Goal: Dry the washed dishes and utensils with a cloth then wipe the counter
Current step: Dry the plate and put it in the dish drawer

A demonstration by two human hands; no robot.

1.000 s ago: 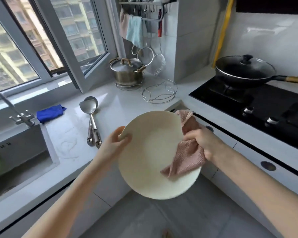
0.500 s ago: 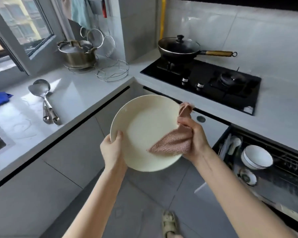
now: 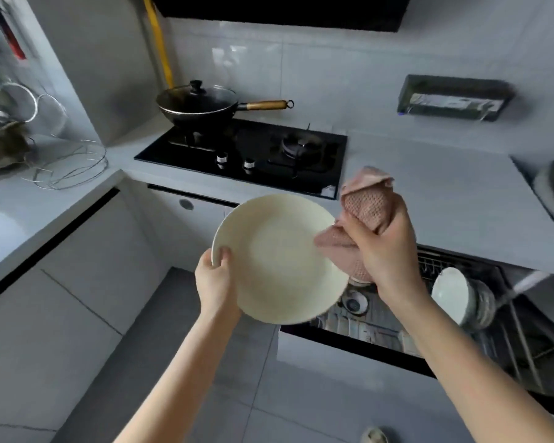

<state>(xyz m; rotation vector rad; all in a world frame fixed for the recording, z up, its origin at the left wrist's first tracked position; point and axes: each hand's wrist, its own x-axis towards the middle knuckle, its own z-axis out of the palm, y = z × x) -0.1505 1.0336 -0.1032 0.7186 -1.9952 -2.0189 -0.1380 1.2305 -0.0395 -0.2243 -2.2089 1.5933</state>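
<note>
No writing can be read; the label [image 3: 451, 103] on the wall box [image 3: 454, 87] is too blurred.

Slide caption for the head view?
Left hand holds a round cream plate by its rim; right hand grips a pink waffle-weave cloth.

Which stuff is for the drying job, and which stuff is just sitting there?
For the job: cream plate, held by the left hand; pink cloth, bunched in the right hand; counter, for wiping later.
Just sitting there: black wok on the stove; wire rack.
</note>
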